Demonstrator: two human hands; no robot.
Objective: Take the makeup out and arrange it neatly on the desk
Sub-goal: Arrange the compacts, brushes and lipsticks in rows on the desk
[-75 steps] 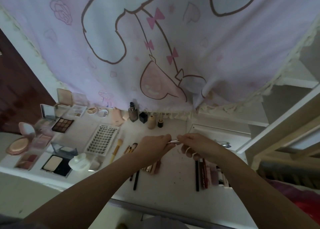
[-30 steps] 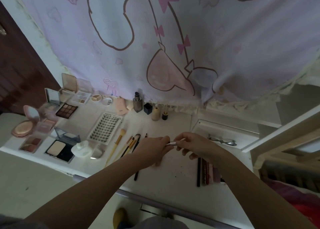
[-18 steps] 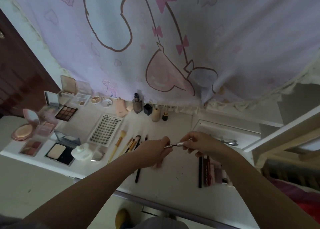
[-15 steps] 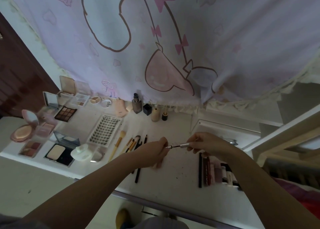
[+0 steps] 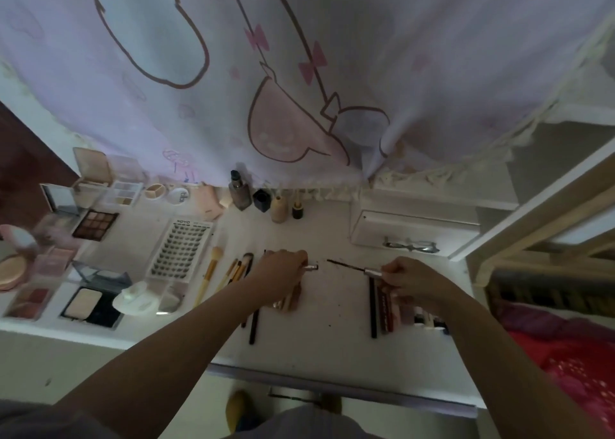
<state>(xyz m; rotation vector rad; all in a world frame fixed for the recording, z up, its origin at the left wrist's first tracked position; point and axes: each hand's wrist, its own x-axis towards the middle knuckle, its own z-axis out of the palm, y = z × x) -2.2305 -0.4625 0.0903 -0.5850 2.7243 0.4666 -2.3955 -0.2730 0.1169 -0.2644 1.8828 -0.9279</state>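
Over the middle of the desk [image 5: 332, 332], the two hands hold the halves of one slim makeup item, pulled apart. The left hand [image 5: 279, 277] has its fingers curled round the tube [image 5: 311, 267], only the silver mouth poking out toward the right. The right hand [image 5: 407, 277] pinches the silver cap end of the wand [image 5: 349, 266], whose thin dark tip points left at the tube's mouth, a clear gap between them.

The rest of the makeup is already laid out: palettes [image 5: 95, 224] and compacts toward the left edge, a lash tray [image 5: 181, 247] and a row of brushes [image 5: 239, 269] just left of the left hand, small bottles [image 5: 239, 190] along the back edge under the curtain [image 5: 299, 72], and pencils and tubes [image 5: 382, 305] lying side by side under the right hand.

The risk here, as I judge it, is the bare wand. If it dips or swings, its wet tip could smear the white desk or brush the items below. If the tip misses the narrow mouth, product could smear onto the rim or the left fingers. Setting either half down open would leave the tube to dry and spoil the neat row.
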